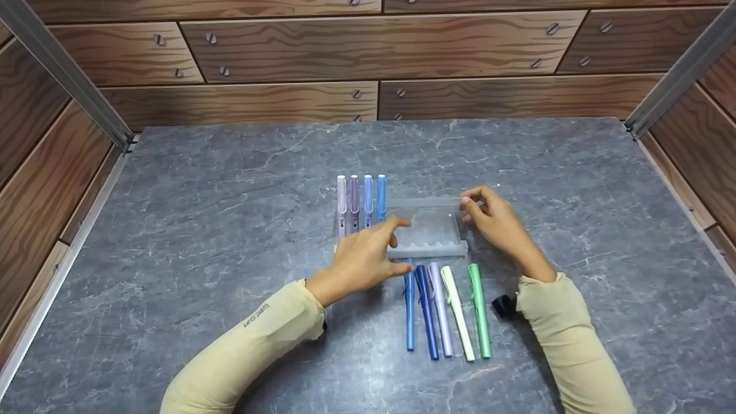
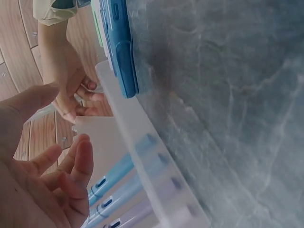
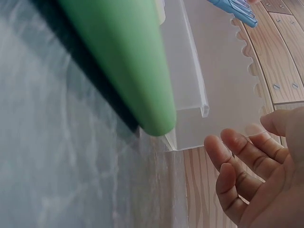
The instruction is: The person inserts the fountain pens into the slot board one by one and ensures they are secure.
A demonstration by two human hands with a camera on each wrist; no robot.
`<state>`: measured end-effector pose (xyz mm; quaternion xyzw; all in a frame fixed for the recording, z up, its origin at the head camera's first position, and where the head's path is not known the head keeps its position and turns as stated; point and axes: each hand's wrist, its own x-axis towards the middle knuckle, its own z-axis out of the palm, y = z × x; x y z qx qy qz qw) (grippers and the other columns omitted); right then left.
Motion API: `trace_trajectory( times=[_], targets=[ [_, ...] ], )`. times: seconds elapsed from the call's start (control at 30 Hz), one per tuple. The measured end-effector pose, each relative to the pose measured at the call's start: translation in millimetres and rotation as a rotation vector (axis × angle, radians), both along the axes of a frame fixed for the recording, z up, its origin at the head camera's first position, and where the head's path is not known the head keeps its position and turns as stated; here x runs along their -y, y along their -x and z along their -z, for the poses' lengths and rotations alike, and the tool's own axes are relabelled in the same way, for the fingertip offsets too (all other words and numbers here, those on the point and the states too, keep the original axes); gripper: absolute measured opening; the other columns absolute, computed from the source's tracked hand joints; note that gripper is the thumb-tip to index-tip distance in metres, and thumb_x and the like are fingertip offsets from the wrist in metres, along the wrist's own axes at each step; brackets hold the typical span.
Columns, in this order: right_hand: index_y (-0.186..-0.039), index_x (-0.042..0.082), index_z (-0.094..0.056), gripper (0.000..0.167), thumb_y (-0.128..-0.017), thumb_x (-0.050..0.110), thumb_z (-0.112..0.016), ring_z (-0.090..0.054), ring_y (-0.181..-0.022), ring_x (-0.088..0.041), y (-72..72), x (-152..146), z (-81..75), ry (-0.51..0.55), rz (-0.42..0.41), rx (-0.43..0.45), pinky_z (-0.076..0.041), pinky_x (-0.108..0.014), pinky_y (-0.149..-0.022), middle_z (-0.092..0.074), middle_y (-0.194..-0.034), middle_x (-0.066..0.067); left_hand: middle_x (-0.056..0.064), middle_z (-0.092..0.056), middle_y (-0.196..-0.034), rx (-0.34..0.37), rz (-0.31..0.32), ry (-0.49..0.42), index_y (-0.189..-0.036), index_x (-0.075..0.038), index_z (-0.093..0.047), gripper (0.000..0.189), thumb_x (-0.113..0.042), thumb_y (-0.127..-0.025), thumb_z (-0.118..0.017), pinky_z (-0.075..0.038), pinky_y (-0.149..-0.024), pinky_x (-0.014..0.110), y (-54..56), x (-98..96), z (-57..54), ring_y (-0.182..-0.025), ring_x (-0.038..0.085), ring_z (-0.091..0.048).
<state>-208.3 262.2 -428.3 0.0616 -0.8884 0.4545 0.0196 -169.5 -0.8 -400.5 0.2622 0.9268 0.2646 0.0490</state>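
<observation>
Left hand [image 1: 363, 257] has fingers spread over a clear rectangular plastic pen tray [image 1: 432, 227], slim blue capped pen [image 1: 410, 313] right by the thumb. Right hand [image 1: 491, 221] has curled fingers at the tray's edge, can't tell if they're pinching it tbh.

Tabletop [image 1: 190, 218], left: open up to left sleeve [image 1: 253, 339] and clear case [image 1: 425, 227].
Tabletop, far side: open behind case to plank-patterned back wall [image 1: 368, 52]; passable sideways.
Case, left half: occupied by four pens [image 1: 355, 198]; overhung at near side by left hand [image 1: 359, 259].
Case, right half: reachable from above, between both hands; bounded near by notched ridge [image 1: 428, 251], obstructed at far right corner by right hand [image 1: 494, 221].
Near side: blocked low down by five loose pens [image 1: 441, 310]; only narrow gaps between.
Near right: obstructed by right sleeve [image 1: 566, 333] and black piece [image 1: 504, 307] at cuff.
</observation>
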Motion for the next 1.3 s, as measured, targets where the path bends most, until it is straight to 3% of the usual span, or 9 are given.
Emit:
trace_trajectory(
  times=[0.3,0.53,0.7,1.3],
  targets=[
    [-0.118,-0.004,-0.053,0.03,-0.101,0.021,-0.047,-0.068,-0.088,-0.034,-0.8,-1,0.4,0.014,0.001,0.008,-0.055,-0.03,-0.079,-0.062,-0.106,-0.023,-0.004,-0.069,-0.101,0.133,0.024,0.078,-0.132,-0.027,-0.05,0.073,-0.049,-0.07,-0.081,-0.044,-0.057,0.025,-3.1,-3.2,8.7,-0.079,0.015,-0.063],
    [-0.118,-0.002,-0.055,0.032,-0.102,0.025,-0.046,-0.068,-0.089,-0.034,-0.9,-1,-0.9,-0.003,0.007,0.009,-0.048,-0.015,-0.072,-0.064,-0.106,-0.024,-0.006,-0.068,-0.093,0.193,0.045,0.121,-0.131,-0.027,-0.052,0.072,-0.048,-0.069,-0.082,-0.044,-0.058,0.028,-3.4,-6.1,13.4,-0.076,0.013,-0.061],
    [-0.118,-0.002,-0.054,0.032,-0.102,0.025,-0.046,-0.068,-0.088,-0.034,-0.7,-1,-0.3,-0.005,0.007,0.005,-0.048,-0.015,-0.073,-0.064,-0.106,-0.024,-0.007,-0.066,-0.092,0.258,0.06,0.14,-0.133,-0.027,-0.05,0.074,-0.049,-0.07,-0.081,-0.043,-0.056,0.026,-3.4,-7.3,15.2,-0.071,0.01,-0.056],
    [-0.118,-0.003,-0.054,0.032,-0.102,0.023,-0.046,-0.069,-0.086,-0.031,-0.5,0,-1.1,-0.009,0.006,0.0,-0.053,-0.024,-0.077,-0.064,-0.105,-0.022,-0.008,-0.064,-0.088,0.272,0.079,0.182,-0.135,-0.025,-0.048,0.079,-0.045,-0.068,-0.084,-0.042,-0.056,0.025,-3.1,-7.9,17.8,-0.069,0.009,-0.054]
  ],
)
